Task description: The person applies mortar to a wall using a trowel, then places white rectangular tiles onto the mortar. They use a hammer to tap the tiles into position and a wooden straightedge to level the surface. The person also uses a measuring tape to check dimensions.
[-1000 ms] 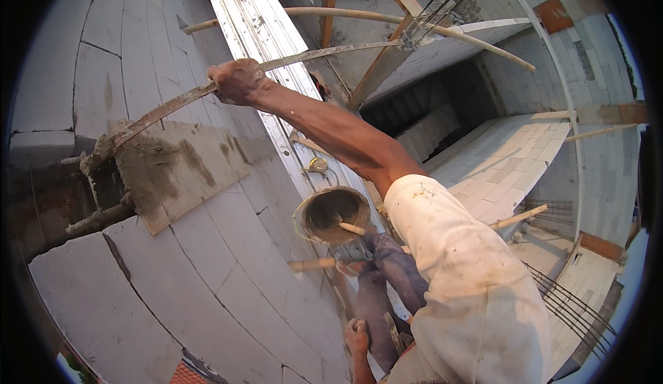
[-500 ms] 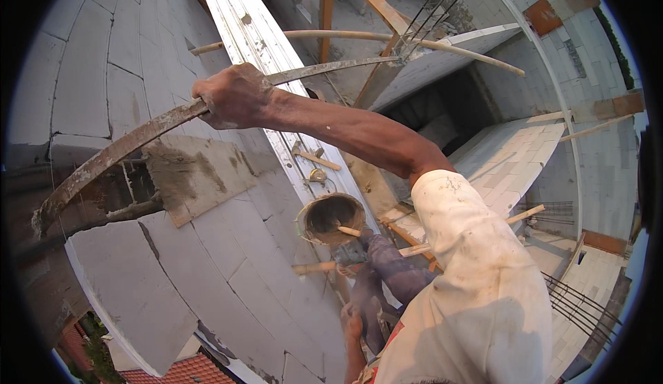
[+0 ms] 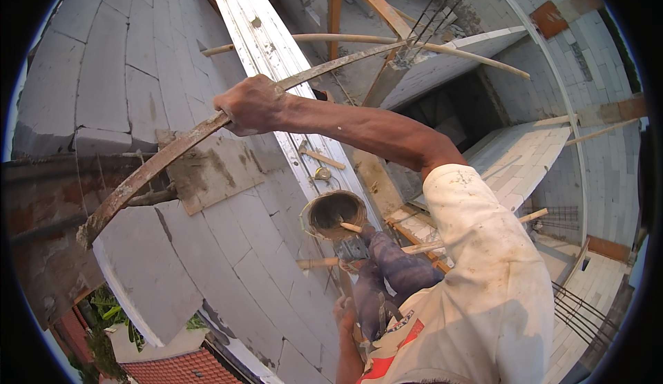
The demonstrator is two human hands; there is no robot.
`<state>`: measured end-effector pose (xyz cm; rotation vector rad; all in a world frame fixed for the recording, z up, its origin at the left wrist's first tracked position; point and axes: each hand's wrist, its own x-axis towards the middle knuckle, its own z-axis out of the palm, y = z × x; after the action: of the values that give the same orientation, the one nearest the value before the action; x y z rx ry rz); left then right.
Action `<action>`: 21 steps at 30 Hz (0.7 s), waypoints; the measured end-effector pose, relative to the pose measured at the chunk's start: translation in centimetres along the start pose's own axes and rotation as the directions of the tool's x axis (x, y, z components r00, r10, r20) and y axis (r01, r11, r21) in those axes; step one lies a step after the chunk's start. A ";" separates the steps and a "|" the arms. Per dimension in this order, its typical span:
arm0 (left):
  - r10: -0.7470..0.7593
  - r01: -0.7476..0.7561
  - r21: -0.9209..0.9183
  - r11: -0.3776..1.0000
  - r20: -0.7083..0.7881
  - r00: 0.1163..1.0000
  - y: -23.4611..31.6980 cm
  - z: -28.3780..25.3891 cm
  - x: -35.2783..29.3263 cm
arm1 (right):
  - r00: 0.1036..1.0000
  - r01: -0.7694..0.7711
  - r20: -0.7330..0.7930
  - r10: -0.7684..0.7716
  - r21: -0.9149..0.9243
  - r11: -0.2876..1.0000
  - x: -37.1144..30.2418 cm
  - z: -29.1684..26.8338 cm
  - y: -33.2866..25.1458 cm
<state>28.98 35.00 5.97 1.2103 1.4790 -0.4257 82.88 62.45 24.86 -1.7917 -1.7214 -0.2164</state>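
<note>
Over the left edge of the plank (image 3: pixel 242 4), my right hand (image 3: pixel 250 106) clasps a long strip (image 3: pixel 155 165).
Beside my leg (image 3: pixel 369 301), my left hand (image 3: pixel 345 313), its hold unclear.

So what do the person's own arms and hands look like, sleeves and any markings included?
The right hand and left hand both look ungloved. The right arm has a loose off-white sleeve, smudged and ending near the elbow; a small pale speck shows below it. The left forearm is bare as far as it shows; I can't make out a sleeve there.
</note>
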 end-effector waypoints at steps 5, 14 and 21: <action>-0.025 0.026 -0.032 0.999 0.014 1.000 1.1 0.2 -1.1 | 1.000 0.011 -0.009 -0.011 -0.009 1.000 -0.2 -0.8 -0.4; 0.218 -0.213 0.058 0.975 -0.096 0.971 -2.9 1.6 1.6 | 0.989 -0.041 0.144 0.047 -0.044 0.998 1.3 -0.2 0.9; 0.138 -0.132 0.044 0.990 -0.211 0.968 -3.4 -0.1 2.8 | 0.962 -0.204 0.181 0.204 -0.017 0.979 6.1 2.8 4.7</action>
<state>26.49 34.90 2.28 1.4067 1.5637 -0.2313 87.30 69.38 24.36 -2.0252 -1.6404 0.0380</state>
